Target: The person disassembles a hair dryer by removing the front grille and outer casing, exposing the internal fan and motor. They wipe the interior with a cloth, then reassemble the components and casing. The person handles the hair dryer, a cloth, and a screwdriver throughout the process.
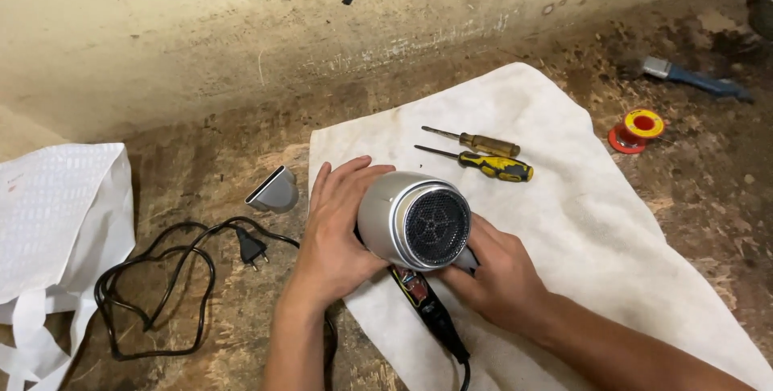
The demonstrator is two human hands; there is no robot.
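Observation:
A silver hair dryer (403, 215) lies on a white cloth (596, 222), its round black rear grille facing me. My left hand (338, 230) wraps around the left side of its barrel. My right hand (495, 274) grips it from below right, near the handle. The handle's inside (412, 286) is exposed, showing red parts, and a black cord runs from it toward me. Two screwdrivers lie just beyond the dryer: one with an amber handle (475, 141) and one with a yellow and black handle (483, 164).
A silver nozzle piece (274, 191) sits left of the cloth. A coiled black cable with plug (173, 270) lies on the worn wooden surface. A white bag (56, 230) is at far left. A red and yellow spool (636, 129) and a blue-handled tool (696, 78) rest at back right.

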